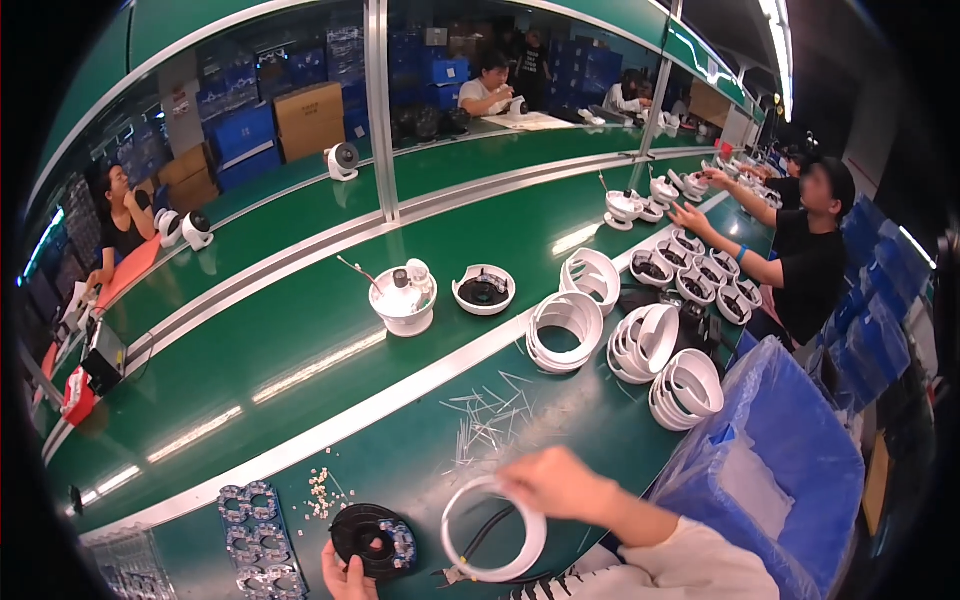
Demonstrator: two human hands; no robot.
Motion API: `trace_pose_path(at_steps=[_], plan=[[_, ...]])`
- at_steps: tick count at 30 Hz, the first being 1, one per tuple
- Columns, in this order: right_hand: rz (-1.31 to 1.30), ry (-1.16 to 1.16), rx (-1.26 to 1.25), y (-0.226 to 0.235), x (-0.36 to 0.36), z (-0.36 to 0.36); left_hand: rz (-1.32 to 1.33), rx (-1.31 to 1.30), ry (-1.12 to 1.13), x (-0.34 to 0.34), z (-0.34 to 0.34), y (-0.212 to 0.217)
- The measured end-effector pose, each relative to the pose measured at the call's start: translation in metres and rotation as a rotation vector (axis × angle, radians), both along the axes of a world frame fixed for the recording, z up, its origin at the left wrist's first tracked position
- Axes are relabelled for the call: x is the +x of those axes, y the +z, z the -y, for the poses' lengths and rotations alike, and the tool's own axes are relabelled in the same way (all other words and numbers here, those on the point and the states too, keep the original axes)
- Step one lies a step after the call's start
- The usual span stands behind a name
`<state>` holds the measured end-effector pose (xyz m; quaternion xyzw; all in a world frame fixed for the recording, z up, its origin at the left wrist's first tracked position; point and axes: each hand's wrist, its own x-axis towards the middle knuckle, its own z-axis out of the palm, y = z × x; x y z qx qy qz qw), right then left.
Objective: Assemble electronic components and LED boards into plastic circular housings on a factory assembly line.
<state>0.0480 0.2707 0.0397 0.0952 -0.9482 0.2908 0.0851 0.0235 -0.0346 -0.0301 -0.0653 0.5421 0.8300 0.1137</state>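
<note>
My right hand holds a white plastic ring by its upper right rim, just above the green bench. Black wires show through the ring's opening. At the bottom edge, my left hand grips a round black disc with a red centre and a small circuit piece on it. The disc lies to the left of the ring. Only the fingers of my left hand are visible.
Stacks of white rings stand right of centre. Thin white ties and small white parts lie scattered. A circuit-board panel is at lower left, a blue-lined bin at right. A white housing sits on the belt. A co-worker works at right.
</note>
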Motion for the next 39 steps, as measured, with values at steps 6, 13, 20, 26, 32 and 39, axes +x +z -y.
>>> trace_pose_path(at_steps=[6,13,20,26,32,39], plan=[[0.188,-0.133,0.136,-0.039,0.021,0.036,-0.145,0.039,-0.037,-0.015,-0.006,-0.003],[0.283,0.075,0.181,-0.009,0.021,0.064,-0.305,0.067,-0.037,-0.059,-0.034,0.025],[0.241,0.166,0.047,-0.018,0.014,0.068,-0.385,0.127,-0.028,-0.063,-0.048,0.017],[-0.071,-0.057,-1.098,-0.009,-0.018,0.053,-0.448,0.085,-0.057,-0.055,-0.069,0.016],[-0.090,-0.023,-0.727,-0.021,-0.042,0.078,-0.180,0.426,-0.508,-0.051,-0.072,0.019],[-0.029,0.009,-0.430,-0.015,-0.040,0.093,0.309,0.546,-0.436,-0.074,-0.069,0.027]])
